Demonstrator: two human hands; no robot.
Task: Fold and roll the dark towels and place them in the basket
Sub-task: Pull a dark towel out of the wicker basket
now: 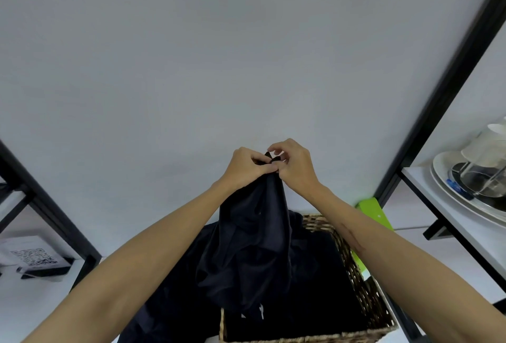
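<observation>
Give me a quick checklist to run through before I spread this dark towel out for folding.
1. Left hand grips the dark towel at its top edge: ok.
2. Right hand pinches the same edge: ok.
3. Hands set apart on two corners: not ok, they touch.
4. Towel hanging flat: not ok, it is bunched.
5. Towel lifted free of the wicker basket: not ok, its lower end hangs into the basket.
6. Flat spot for folding: cannot tell.

Both hands raised at centre, left hand and right hand pinched dark towel top edge, cloth hung over wicker basket at 5 o'clock, plates at 3 o'clock.
</observation>
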